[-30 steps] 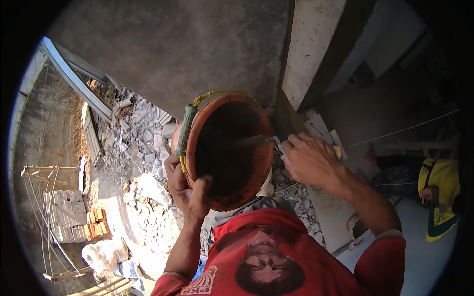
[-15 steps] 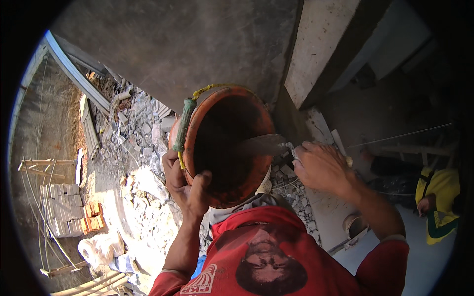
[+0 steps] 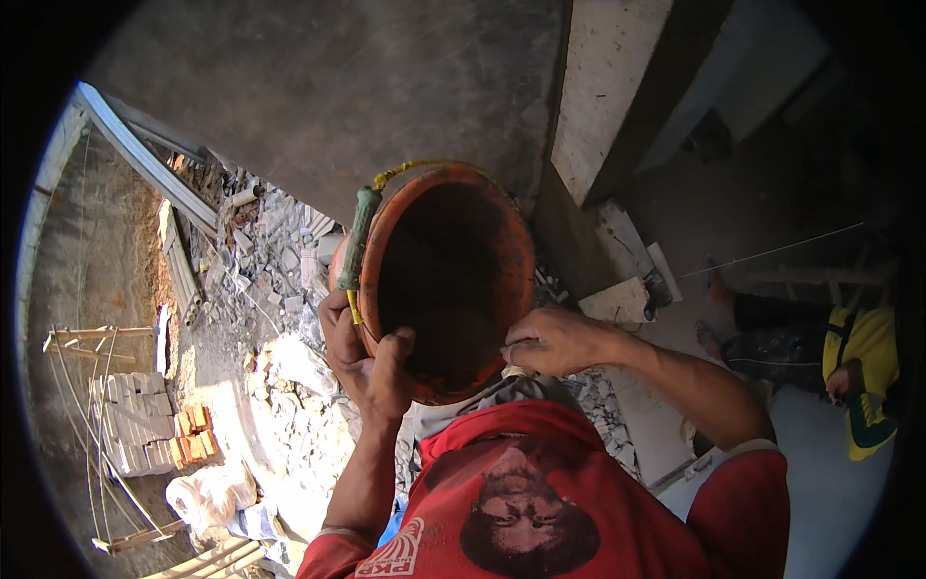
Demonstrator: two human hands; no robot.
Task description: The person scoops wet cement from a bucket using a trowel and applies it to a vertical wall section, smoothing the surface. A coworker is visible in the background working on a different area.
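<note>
An orange bucket (image 3: pixel 511 241) is held tilted, its dark inside facing me, with a green grip (image 3: pixel 361 236) on its yellow rope handle. My left hand (image 3: pixel 371 362) is closed on the bucket's left lower rim, thumb over the edge. My right hand (image 3: pixel 555 343) is closed at the lower right rim around a trowel, of which only a pale handle end (image 3: pixel 516 370) shows clearly; its blade is lost in shadow. My red shirt is just below both hands.
A grey wall (image 3: pixel 318 87) faces me, with a concrete column (image 3: pixel 603 87) at its right. Rubble (image 3: pixel 285 251), stacked pale blocks (image 3: pixel 130 425) and orange bricks (image 3: pixel 193 434) lie to the left. A co-worker (image 3: pixel 858 357) in yellow is at the right, near a taut string.
My right hand has moved left and down from outside the rim to the bucket's lower right edge. The trowel blade, seen earlier across the opening, is no longer distinct. My left hand keeps its grip.
</note>
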